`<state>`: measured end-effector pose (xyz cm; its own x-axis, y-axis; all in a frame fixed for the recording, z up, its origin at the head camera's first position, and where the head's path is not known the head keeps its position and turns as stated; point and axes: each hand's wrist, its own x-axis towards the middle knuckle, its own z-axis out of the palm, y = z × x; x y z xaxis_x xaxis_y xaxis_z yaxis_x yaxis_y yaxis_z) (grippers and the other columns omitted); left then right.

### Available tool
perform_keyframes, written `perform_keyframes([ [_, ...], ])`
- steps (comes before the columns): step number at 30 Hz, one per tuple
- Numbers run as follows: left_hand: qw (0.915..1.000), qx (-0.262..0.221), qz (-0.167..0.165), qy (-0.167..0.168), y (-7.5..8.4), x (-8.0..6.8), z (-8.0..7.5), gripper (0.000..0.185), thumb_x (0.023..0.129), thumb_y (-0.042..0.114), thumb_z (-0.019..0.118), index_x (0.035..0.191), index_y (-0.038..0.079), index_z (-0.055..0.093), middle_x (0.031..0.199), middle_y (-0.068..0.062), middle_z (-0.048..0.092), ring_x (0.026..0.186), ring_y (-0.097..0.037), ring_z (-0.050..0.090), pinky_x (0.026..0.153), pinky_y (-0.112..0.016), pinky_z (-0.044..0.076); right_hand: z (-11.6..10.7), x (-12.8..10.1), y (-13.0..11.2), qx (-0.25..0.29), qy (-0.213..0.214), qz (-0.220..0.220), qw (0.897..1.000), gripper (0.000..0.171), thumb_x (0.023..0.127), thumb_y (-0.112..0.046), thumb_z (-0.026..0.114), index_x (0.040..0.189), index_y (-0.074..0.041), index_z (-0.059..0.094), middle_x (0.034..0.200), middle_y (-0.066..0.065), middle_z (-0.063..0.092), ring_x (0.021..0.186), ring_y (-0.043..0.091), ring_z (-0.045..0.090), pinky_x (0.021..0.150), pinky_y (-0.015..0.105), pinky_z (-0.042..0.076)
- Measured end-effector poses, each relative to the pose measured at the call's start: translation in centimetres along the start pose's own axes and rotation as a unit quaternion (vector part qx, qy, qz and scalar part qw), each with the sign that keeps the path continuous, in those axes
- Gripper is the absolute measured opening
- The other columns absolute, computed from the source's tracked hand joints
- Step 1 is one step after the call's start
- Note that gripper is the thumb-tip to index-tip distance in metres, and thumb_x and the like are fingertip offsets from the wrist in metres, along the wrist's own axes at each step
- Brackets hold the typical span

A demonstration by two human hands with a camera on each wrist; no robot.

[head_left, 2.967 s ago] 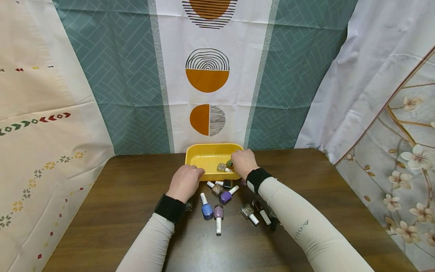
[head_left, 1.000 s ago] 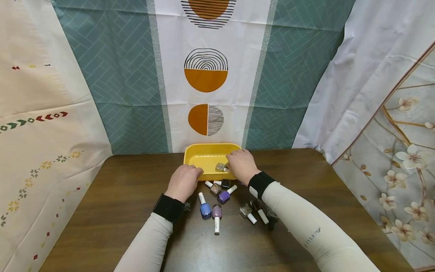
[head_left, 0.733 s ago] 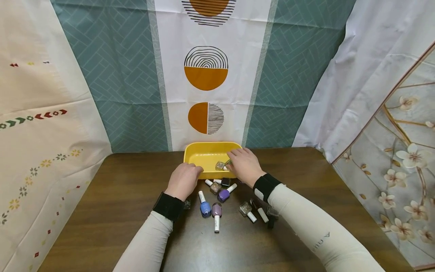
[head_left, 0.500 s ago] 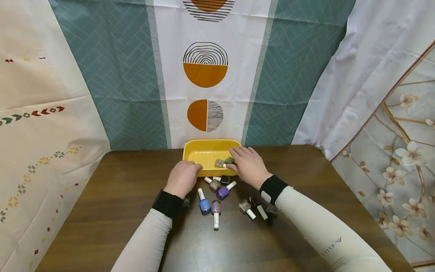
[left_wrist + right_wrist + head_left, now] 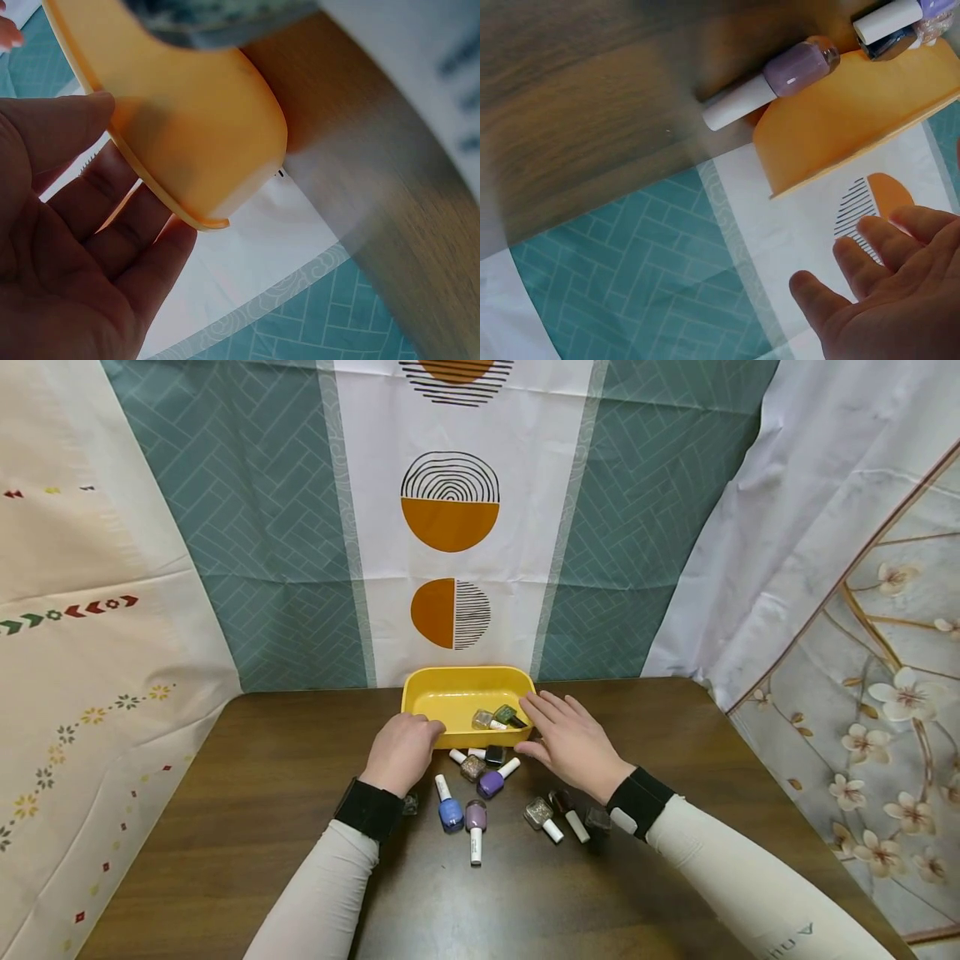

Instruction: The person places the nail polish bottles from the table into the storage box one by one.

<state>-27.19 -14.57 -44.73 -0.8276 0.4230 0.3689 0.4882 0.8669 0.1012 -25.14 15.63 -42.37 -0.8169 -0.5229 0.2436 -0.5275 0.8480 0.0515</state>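
Note:
My left hand [image 5: 401, 752] grips the left front rim of a yellow tray [image 5: 465, 671]; in the left wrist view its thumb [image 5: 67, 129] lies on one side of the rim with the fingers behind. My right hand [image 5: 573, 747] is at the tray's right front corner, fingers straight and spread, holding nothing. Inside the tray, at the right, lie a clear glittery nail polish bottle [image 5: 482, 718] and a green one [image 5: 504, 713] with a dark cap. A mauve nail polish bottle [image 5: 799, 69] lies beside the tray in the right wrist view.
Before the tray lie blue [image 5: 451, 814], mauve [image 5: 476, 815], purple [image 5: 491, 784], brown-glitter [image 5: 472, 767] and black [image 5: 495, 755] bottles. Silver-glitter [image 5: 538, 812] and dark [image 5: 597, 820] ones lie farther right. A glittery bottle [image 5: 410, 804] sits by the left wrist. Fabric hangs behind the table.
My right hand has let go of the green bottle in the tray, spread its fingers and drawn back to the right. The left hand keeps its grip on the tray.

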Motion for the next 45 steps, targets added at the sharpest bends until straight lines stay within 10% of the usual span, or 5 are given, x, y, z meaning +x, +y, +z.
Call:
perform_keyframes([
  [45,1.0000,-0.001,-0.002,-0.007,0.0,0.1,-0.3,0.010,0.099,0.000,0.080,0.103,0.008,0.084,0.085,-0.010,0.074,0.080,-0.030,0.068,0.083,-0.045,0.058,-0.7,-11.1,1.4,0.025,0.013,-0.025,0.999,0.104,0.092,-0.066,0.081,0.168,-0.006,0.044,0.170,0.015,0.047,0.158,0.036,0.042,0.126,0.064,0.031],
])
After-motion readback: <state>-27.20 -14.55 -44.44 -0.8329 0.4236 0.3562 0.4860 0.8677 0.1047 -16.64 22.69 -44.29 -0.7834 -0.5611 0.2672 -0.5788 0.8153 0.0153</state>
